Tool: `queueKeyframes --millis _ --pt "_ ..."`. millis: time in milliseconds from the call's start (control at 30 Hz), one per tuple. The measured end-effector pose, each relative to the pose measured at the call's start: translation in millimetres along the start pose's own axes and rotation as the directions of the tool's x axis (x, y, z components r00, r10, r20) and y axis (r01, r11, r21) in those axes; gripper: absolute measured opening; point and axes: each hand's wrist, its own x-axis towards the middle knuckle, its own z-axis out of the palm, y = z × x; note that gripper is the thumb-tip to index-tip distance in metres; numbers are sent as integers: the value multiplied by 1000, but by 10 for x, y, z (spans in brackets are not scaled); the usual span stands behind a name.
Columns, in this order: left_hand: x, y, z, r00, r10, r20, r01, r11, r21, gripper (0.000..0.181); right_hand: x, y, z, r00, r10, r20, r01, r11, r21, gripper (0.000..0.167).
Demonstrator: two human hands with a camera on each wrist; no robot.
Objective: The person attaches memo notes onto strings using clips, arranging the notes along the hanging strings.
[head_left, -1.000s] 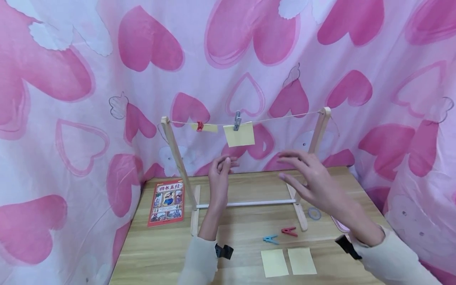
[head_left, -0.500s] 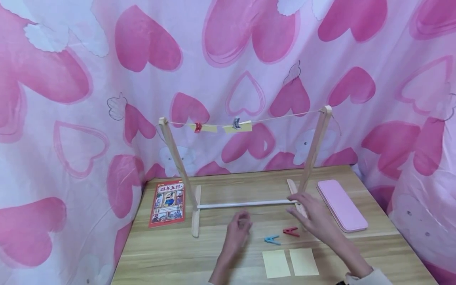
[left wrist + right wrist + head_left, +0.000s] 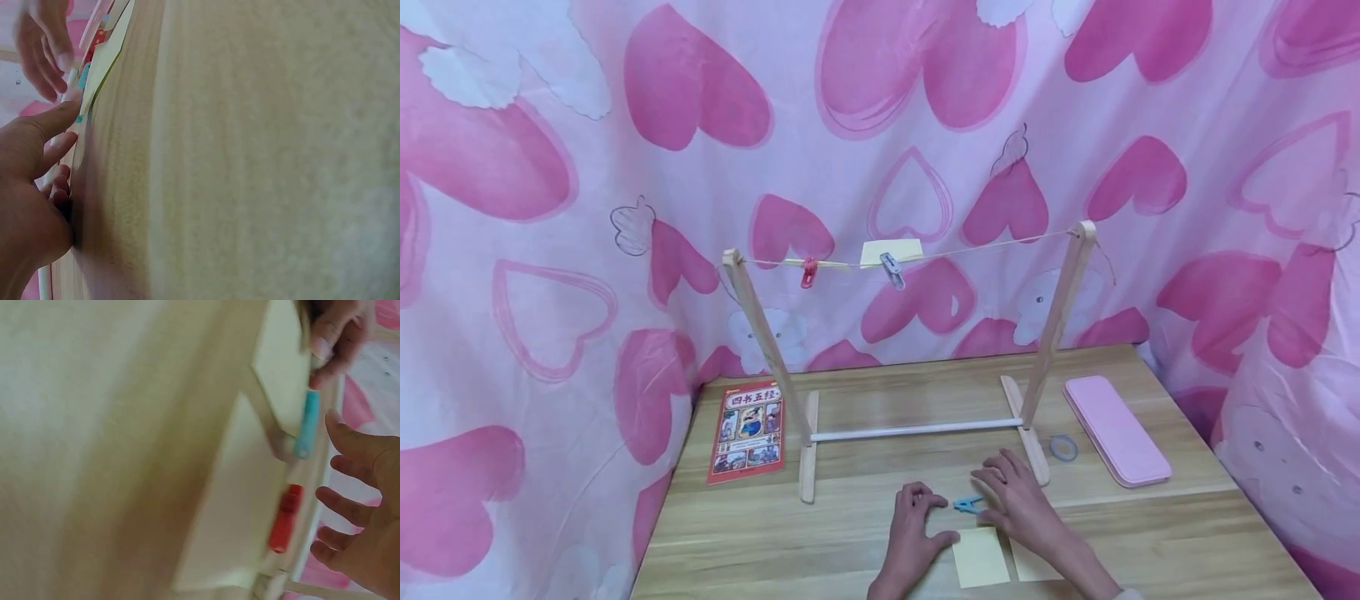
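Note:
My left hand [image 3: 913, 533] is low over the table, its thumb tip at the upper left corner of a yellow paper note [image 3: 981, 560]; whether it touches is unclear. Fingers spread, my right hand [image 3: 1021, 510] hovers over a second yellow note [image 3: 1032, 567] and beside a blue clothespin [image 3: 967, 505]. A red clothespin [image 3: 286, 519], hidden under that hand in the head view, shows in the right wrist view. On the string, a red clothespin [image 3: 808, 273] and a grey clothespin [image 3: 892, 271] each grip a yellow note.
The wooden frame [image 3: 771, 358] with its string stands at the back. Left of it lies a red-covered book [image 3: 747, 431]. To the right are a translucent ring [image 3: 1063, 448] and a pink case [image 3: 1117, 431]. Heart-patterned cloth hangs behind.
Both hands have come down from below the string to the clothespins and notes on the table. The clipped notes have swung round on the string.

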Motion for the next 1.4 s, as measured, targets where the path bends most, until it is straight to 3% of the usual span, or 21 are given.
queueKeyframes --millis 167,267,467,633,700,800,900,1000,1100,1200,1267,1333,1400 --pt "3 -5 33 1000 2 16 -3 999 45 40 -84 12 144 999 32 30 -32 999 -7 53" --pt "2 -15 25 1000 30 8 -30 998 54 36 -112 11 209 999 39 7 -39 999 7 47" --pt "-14 -38 18 987 152 -47 -148 985 84 25 -152 46 334 993 -11 -121 7 999 -33 43" --pt "-33 -45 35 986 160 -49 -156 985 72 18 -159 46 313 970 -56 -236 46 998 -48 43" --pt "-39 -45 35 984 170 -53 -166 983 82 18 -141 28 264 968 -42 -248 36 999 -25 41" --pt "-42 -32 20 982 179 -68 -172 981 91 17 -90 -13 170 974 38 -225 -17 996 92 37" --pt "-37 -20 2 983 160 -92 -154 986 67 16 -36 -35 95 974 123 -190 -75 967 243 35" --pt "-28 -21 -2 979 154 -133 -154 988 9 16 3 -38 23 973 159 -168 -90 929 358 33" --pt "-19 -50 11 973 143 -182 -168 977 -131 15 25 -33 -54 971 181 -157 -97 897 432 33" --pt "1 -115 50 963 123 -241 -191 940 -284 13 56 -27 -141 961 233 -151 -130 858 496 37" --pt "22 -136 64 958 90 -271 -187 914 -361 12 85 -28 -206 953 273 -129 -159 817 554 38" --pt "40 -101 43 959 33 -281 -153 895 -419 11 124 -34 -280 948 298 -111 -178 787 590 40" --pt "68 0 -24 962 -41 -271 -95 877 -471 10 169 -39 -358 950 293 -105 -174 779 602 38"
